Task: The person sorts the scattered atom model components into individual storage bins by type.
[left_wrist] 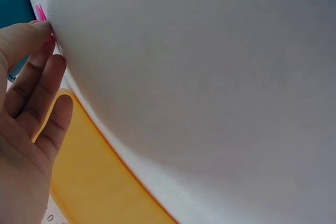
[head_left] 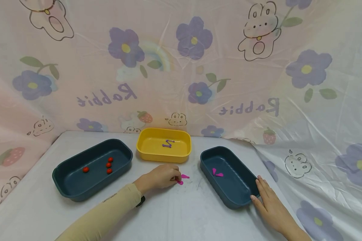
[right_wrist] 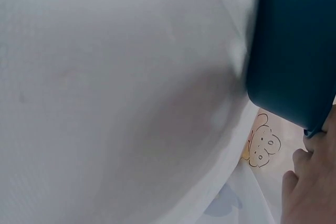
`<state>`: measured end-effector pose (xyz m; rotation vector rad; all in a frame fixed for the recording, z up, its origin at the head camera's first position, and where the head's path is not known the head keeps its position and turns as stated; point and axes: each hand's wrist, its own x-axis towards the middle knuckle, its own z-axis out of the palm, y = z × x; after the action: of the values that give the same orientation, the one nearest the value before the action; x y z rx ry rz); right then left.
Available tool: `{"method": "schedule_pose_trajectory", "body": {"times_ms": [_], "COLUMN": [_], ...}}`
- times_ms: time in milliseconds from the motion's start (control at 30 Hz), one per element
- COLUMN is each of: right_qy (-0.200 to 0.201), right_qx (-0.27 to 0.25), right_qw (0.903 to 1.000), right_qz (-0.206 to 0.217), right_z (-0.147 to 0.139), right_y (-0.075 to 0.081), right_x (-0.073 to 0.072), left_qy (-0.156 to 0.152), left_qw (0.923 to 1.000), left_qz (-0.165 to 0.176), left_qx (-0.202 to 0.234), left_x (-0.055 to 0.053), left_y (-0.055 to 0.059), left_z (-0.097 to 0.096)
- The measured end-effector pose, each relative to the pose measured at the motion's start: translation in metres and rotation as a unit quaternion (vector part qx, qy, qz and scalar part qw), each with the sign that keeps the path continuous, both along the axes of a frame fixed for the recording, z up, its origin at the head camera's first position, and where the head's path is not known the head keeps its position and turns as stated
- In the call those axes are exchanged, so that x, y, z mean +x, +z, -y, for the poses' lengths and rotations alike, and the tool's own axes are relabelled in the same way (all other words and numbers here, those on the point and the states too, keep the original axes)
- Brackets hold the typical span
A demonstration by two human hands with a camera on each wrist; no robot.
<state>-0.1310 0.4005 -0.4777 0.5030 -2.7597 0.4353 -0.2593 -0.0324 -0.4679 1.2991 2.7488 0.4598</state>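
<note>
My left hand (head_left: 163, 176) reaches low over the white table and pinches a small pink piece (head_left: 180, 182) between thumb and fingertips; much of it is hidden by the fingers. Another flat pink piece (head_left: 185, 176) lies just beyond the fingertips. In the left wrist view, a bit of pink (left_wrist: 40, 12) shows past the thumb. My right hand (head_left: 269, 207) rests on the near right corner of a dark blue bin (head_left: 226, 197), fingers stretched along its rim. Two pink teardrop-shaped pieces (head_left: 219, 174) lie inside this bin.
A yellow bin (head_left: 164, 157) at the back holds several small purple sticks (head_left: 167, 146). Another dark blue bin (head_left: 81, 195) on the left holds several small red round pieces (head_left: 85, 169). A patterned curtain (head_left: 169, 83) hangs behind the table (head_left: 169, 217).
</note>
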Motion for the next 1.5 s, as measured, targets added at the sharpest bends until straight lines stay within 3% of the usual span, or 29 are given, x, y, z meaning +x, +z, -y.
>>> {"method": "schedule_pose_trajectory", "body": {"times_ms": [400, 867, 1233, 1500], "right_qy": [-0.004, -0.003, -0.002, -0.003], "right_qx": [-0.001, -0.003, -0.003, -0.004], "right_qw": [1.0000, 1.0000, 1.0000, 1.0000], "right_qz": [0.004, 0.006, 0.002, 0.006], "right_z": [0.000, -0.001, -0.001, 0.000], "right_y": [0.000, 0.000, -0.001, 0.000], "right_x": [0.001, 0.001, 0.001, 0.001], "left_qy": [0.010, 0.032, 0.047, 0.039], "left_qw": [0.9997, 0.9961, 0.9863, 0.9747], "left_qz": [-0.002, 0.017, 0.029, 0.005], "left_qx": [0.022, 0.081, 0.155, 0.220], "left_x": [0.001, 0.008, 0.011, 0.011], "left_y": [-0.004, 0.001, 0.004, 0.002], "left_z": [0.004, 0.006, 0.004, -0.003]}}
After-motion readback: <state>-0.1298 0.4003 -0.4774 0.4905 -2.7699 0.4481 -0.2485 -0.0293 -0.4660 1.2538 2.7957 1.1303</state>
